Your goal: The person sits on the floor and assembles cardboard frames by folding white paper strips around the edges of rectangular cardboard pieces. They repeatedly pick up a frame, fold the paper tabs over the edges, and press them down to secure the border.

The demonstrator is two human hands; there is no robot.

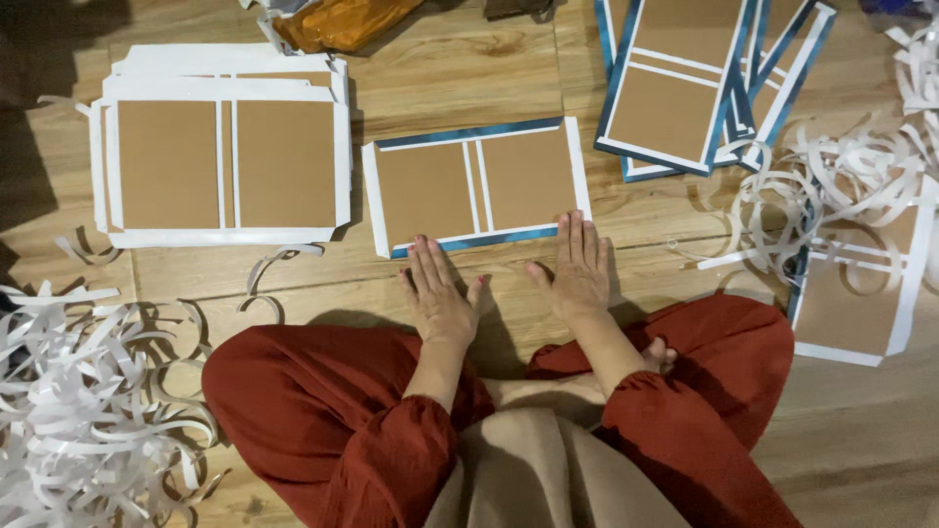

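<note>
On the wooden floor (469,78) just ahead of my crossed legs lies the book-cover blank (476,186), two brown boards and a narrow spine strip glued onto a white sheet with a blue edge showing along its far and near sides. I have both palms down flat and holding nothing: my left hand (437,293) has its fingertips on the near edge at about the middle of the blank, and my right hand (579,269) presses the near right corner, fingers spread and pointing away from me. The two hands sit side by side with a small gap between the thumbs. As I judge it, the step is pressing the near flap down onto the boards, and to do it well I would keep the fingers flat, slide outward from the middle toward each corner so no bubble or crease is trapped, and hold the blank square so the boards do not shift. To my left sits a stack of finished white-edged blanks (225,156), well apart from my hands. Up at the far right lies a fan of blue-edged blanks (685,88). Curled white paper strips are heaped at my left knee (88,411) and at the right (841,186), partly over another blank (851,303).
</note>
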